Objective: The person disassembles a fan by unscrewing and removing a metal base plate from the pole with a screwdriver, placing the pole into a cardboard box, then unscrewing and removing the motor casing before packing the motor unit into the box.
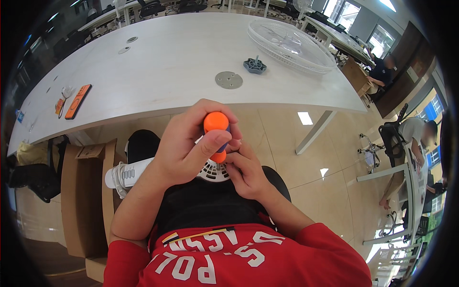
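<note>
My left hand (193, 138) is wrapped round the orange and blue handle of a screwdriver (216, 122), held upright over my lap. Its lower end points down at a white vented fan motor housing (213, 173). Close beside that lower end, my right hand (246, 172) has its fingers curled in against the housing; what its fingertips pinch is hidden. To the left of the housing lies the white fan body (136, 173) with a white cord (122, 179) wound round it, across my thigh. The screwdriver's tip cannot be made out.
On the white table (177, 62) lie a round fan guard (291, 45), a grey lobed knob (255, 65) with a threaded stem and an orange phone (78, 102). An open cardboard box (83, 201) stands at my left. Two people sit farther off at right.
</note>
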Demonstrator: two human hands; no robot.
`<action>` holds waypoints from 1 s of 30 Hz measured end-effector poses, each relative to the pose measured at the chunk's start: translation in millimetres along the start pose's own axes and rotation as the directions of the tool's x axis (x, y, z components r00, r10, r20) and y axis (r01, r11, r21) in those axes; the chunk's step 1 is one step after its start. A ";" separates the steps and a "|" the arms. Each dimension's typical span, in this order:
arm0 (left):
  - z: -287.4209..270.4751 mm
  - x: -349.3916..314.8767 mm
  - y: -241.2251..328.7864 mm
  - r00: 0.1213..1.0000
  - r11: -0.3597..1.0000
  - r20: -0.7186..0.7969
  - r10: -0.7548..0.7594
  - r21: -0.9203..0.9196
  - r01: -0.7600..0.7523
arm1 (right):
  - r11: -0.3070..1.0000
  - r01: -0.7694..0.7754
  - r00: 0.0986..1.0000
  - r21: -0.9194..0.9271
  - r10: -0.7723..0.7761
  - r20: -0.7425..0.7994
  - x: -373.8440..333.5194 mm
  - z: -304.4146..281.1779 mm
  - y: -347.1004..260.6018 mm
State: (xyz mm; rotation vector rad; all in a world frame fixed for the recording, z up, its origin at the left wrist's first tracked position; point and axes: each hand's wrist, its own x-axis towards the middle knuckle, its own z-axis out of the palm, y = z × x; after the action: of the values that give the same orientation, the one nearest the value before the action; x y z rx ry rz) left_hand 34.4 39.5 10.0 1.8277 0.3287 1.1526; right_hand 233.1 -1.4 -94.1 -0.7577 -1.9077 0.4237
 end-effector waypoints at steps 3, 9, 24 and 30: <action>-0.6 -1.6 -3.4 0.997 0.998 -0.073 -0.010 -0.066 0.005 | 0.998 -0.050 0.999 0.031 0.050 0.008 -0.9 -1.0 -2.9; 2.9 0.4 -1.4 0.991 1.000 -0.131 0.014 -0.019 -0.016 | 1.000 0.003 1.000 0.021 -0.003 0.006 -1.8 -0.9 1.8; 16.7 3.3 -9.5 0.929 0.931 -0.281 0.242 0.338 -0.141 | 1.000 0.011 1.000 0.029 -0.011 0.004 -0.2 1.7 -0.6; 27.8 2.1 -13.3 0.878 0.881 -0.361 0.313 0.456 -0.127 | 1.000 0.023 1.000 -0.008 -0.023 0.011 0.7 2.2 -3.0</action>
State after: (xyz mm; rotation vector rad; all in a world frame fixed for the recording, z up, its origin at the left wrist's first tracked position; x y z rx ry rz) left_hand 61.4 32.5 -3.4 2.0048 0.6746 1.7655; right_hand 229.9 -3.1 -92.8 -0.7399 -1.9275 0.4068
